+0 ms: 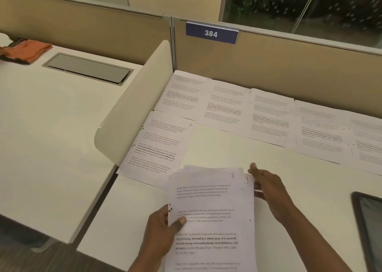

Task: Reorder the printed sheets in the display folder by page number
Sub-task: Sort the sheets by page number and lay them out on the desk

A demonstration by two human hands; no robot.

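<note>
Evidently mid-sort: left hand [165, 226] pinches the stack of white printed sheets [213, 240] — grip of right hand [266, 186] unclear — sheet 8 [215, 201] likely goes beside sheet 7 [157, 145].

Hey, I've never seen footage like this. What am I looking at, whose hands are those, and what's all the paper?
There is no machine here: a person wears a camera on the head, so this picture looks forward and down at their own hands. The left hand grips a stack of white printed sheets by its left edge; the top sheet bears a handwritten 8, a 9 showing behind. The right hand is at the stack's right edge; whether it grips is unclear. A row of loose printed sheets lies on the white desk along the beige partition.
</note>
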